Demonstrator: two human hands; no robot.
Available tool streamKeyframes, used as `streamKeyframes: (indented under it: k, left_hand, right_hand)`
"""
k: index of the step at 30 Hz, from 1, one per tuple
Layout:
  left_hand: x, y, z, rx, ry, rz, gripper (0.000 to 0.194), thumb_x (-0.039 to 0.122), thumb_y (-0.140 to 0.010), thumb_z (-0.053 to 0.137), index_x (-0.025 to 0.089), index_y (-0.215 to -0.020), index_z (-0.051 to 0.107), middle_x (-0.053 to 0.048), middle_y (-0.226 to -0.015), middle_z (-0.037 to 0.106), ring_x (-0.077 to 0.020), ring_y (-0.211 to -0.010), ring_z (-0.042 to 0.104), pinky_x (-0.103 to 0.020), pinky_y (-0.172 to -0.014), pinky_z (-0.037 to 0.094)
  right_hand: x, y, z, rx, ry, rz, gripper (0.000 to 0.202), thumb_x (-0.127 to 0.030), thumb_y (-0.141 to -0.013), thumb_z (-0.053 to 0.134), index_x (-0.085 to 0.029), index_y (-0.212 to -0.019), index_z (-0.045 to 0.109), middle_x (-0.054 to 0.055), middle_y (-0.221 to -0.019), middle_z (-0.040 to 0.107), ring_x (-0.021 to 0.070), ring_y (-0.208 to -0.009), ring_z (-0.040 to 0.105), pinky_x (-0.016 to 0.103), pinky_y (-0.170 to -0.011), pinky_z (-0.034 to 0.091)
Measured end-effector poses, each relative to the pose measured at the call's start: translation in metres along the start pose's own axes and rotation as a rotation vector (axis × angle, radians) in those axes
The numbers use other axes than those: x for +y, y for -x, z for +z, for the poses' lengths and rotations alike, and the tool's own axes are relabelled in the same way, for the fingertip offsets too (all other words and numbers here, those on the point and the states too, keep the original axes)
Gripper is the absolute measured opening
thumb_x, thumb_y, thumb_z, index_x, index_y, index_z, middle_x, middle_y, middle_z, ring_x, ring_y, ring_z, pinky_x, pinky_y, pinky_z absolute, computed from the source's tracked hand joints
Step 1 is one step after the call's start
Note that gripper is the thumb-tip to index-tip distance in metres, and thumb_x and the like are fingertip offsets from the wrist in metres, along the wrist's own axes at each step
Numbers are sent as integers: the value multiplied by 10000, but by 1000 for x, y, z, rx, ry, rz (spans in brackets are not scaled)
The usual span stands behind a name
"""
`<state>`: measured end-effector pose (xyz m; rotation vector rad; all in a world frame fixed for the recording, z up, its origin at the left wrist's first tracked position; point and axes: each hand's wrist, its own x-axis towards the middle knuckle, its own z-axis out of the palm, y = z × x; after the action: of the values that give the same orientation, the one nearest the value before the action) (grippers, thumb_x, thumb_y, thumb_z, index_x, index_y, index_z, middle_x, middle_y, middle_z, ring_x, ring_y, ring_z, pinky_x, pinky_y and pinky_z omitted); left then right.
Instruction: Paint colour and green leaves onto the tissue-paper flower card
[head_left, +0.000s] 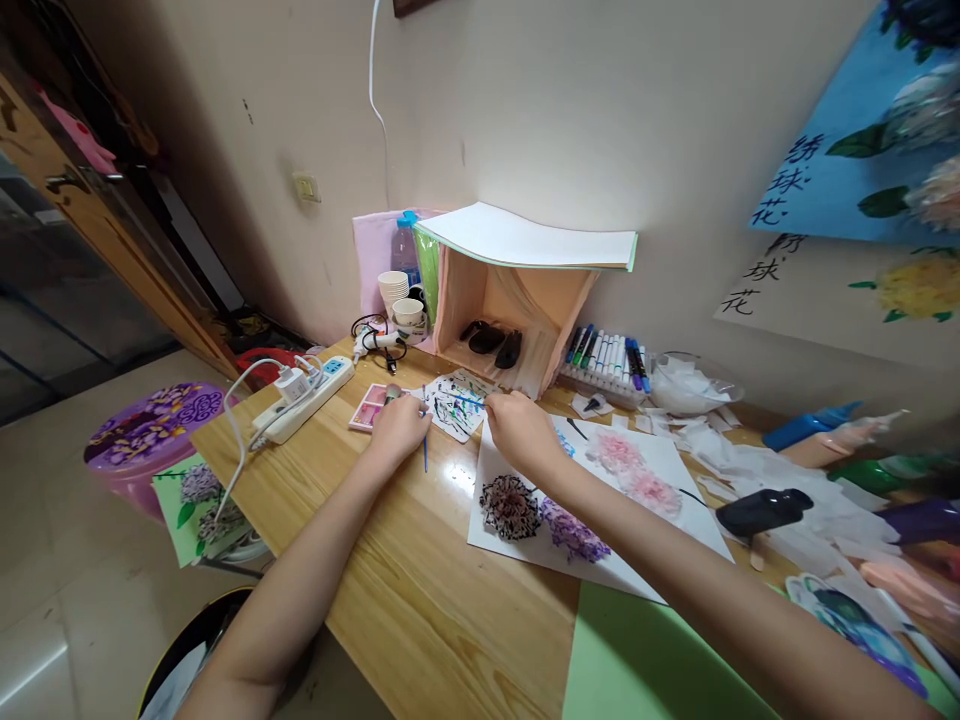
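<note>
My left hand (401,430) is closed over the wooden table, fingers round a thin blue stick (426,455) that looks like a brush handle. Just beside it lies a small pink palette box (368,408). My right hand (519,430) pinches a slim blue paintbrush (468,401), which points left across a paint-stained white sheet (448,424). Under my right forearm is white paper (495,460) bearing a black flower cluster (510,507), a purple one (574,530) and pink ones (619,450).
A power strip (304,400) with plugs and cables sits at the left edge. Behind stand paper cups (408,312), a box (442,310) holding dark objects, and a marker rack (609,360). Paint bottles (814,424), tissues (787,465) and a black bottle (761,511) lie right.
</note>
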<state>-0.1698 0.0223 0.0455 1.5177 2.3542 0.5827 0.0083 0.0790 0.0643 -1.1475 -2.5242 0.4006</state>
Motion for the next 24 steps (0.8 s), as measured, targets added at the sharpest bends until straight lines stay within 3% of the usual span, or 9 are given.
streamKeyframes:
  k: [9, 24]
  left_hand:
    - [0, 0, 7, -27, -265, 103, 291, 165, -781, 400, 164, -727, 686, -143, -870, 682, -264, -875, 621, -303, -682, 422]
    - [-1, -1, 12, -70, -438, 152, 284, 151, -772, 402, 165, -797, 685, -127, -891, 684, -246, -888, 629, -300, -719, 455]
  right_hand:
    - [-7, -7, 12, -50, 311, -150, 244, -21, -812, 414, -92, -872, 640, 169, -853, 670, 274, -892, 573, 325, -676, 411]
    - [3, -7, 19, -65, 390, -138, 254, -65, -835, 440, -135, -828, 684, 104, -812, 683, 241, -868, 517, 304, -630, 347]
